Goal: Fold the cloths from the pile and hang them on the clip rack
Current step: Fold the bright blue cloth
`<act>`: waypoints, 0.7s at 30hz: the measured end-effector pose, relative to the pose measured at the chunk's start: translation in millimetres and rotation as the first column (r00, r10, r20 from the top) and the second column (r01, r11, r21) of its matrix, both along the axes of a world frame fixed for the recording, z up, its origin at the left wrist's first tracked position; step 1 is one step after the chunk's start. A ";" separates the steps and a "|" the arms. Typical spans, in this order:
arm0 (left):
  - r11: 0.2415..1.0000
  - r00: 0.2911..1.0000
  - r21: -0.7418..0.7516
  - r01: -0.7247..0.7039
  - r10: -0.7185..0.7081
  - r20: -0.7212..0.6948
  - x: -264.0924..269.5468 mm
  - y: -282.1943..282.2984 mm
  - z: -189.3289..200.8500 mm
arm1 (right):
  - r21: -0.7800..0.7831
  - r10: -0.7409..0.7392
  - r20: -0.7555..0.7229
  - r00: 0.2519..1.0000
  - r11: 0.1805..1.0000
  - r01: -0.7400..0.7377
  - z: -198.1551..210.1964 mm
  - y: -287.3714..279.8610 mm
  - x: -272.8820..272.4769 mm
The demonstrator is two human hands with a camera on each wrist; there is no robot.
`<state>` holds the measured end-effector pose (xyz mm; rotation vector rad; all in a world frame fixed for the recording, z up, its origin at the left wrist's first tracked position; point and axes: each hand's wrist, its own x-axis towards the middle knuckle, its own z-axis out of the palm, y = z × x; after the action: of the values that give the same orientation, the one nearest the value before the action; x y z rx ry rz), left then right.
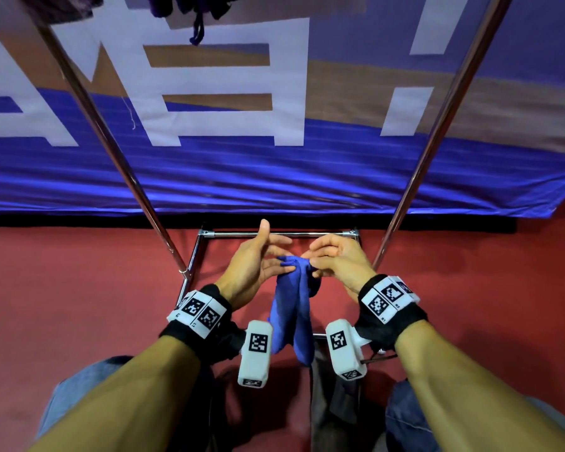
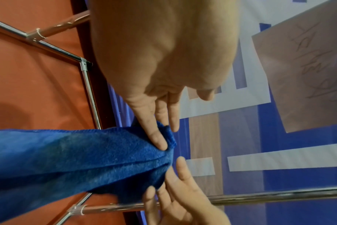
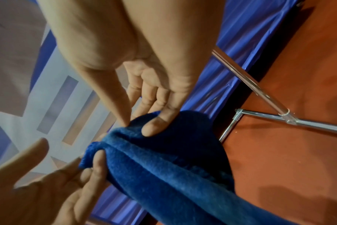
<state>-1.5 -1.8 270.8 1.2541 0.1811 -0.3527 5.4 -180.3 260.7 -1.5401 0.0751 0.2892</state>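
Forearms fill the bottom of the head view, each wrist strapped with a black band carrying white marker blocks. Just above them, in the lower middle of the frame, both hands meet on a blue cloth (image 1: 292,308).

The left hand (image 1: 253,267) is mostly spread: thumb raised, index finger straight and pointing toward the other hand. In the left wrist view its lower fingers (image 2: 158,141) press into the bunched top edge of the cloth (image 2: 77,158); whether a finger behind the fabric closes a pinch cannot be told.

The right hand (image 1: 335,259) has its fingers curled. In the right wrist view, its thumb and a fingertip (image 3: 154,126) nip the gathered top of the cloth (image 3: 173,167) at mid-frame. From that point the cloth hangs down in long vertical folds between the two wrists, clear of the red floor (image 1: 79,288).

Chrome tubes of the rack (image 1: 118,151) rise diagonally at the left and right of the head view, joined by a low crossbar just behind the hands. A blue banner (image 1: 274,177) with large white characters fills the upper half of the frame. Dark purple cloths (image 1: 190,8) hang at the top edge, left of centre.
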 end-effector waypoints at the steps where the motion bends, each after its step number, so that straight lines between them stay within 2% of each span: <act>1: 1.000 1.000 -0.007 -0.023 0.023 0.005 0.9 0.8 -0.4 | -0.044 0.004 -0.006 1.000 0.999 -0.004 -1.1 -0.2 0.5; 7: 0.987 0.987 0.007 -0.159 0.159 0.021 4.3 5.8 -1.5 | -0.215 -0.006 0.004 1.000 0.977 0.007 -13.4 -5.2 3.3; 11: 0.969 0.969 0.018 -0.245 0.244 0.033 6.6 9.5 -2.0 | -0.243 -0.027 0.016 0.999 0.970 0.031 -15.4 -7.3 3.7; 14: 0.947 0.947 -0.021 -0.320 0.321 0.028 8.0 11.4 -1.3 | -0.268 0.023 0.018 1.000 0.963 -0.018 -15.4 -7.6 2.0; 17: 0.947 0.946 -0.001 -0.321 0.321 0.044 7.8 10.2 -1.5 | -0.222 0.060 0.010 0.998 0.973 -0.056 -13.1 -5.3 0.0; 21: 0.963 0.964 0.040 -0.266 0.265 0.031 5.3 4.7 -1.8 | -0.087 0.024 -0.011 1.000 0.996 -0.025 -10.5 1.1 -1.8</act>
<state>3.8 2.9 269.1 1.2583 0.3334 -0.1013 3.6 -179.2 250.2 -1.6270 0.0779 0.3170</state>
